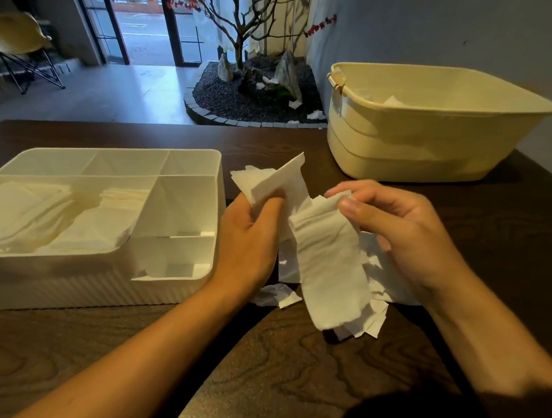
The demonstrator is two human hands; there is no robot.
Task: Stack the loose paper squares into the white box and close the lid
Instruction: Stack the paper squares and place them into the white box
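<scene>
The white box (179, 287) stands open on the left of the dark wooden table, split into several compartments. Its large left compartment holds stacked paper squares (74, 216). My left hand (250, 236) grips a few white paper squares (276, 183) just right of the box. My right hand (406, 229) pinches a longer, limp white sheet (329, 270) that hangs down between both hands. Loose paper squares (377, 279) lie in a heap on the table beneath my hands. No lid is visible.
A cream plastic tub (434, 134) with some white paper inside stands at the back right of the table (258, 369). Beyond the table's far edge are a gravel bed with a bare tree (246, 45) and a folding chair (22, 48).
</scene>
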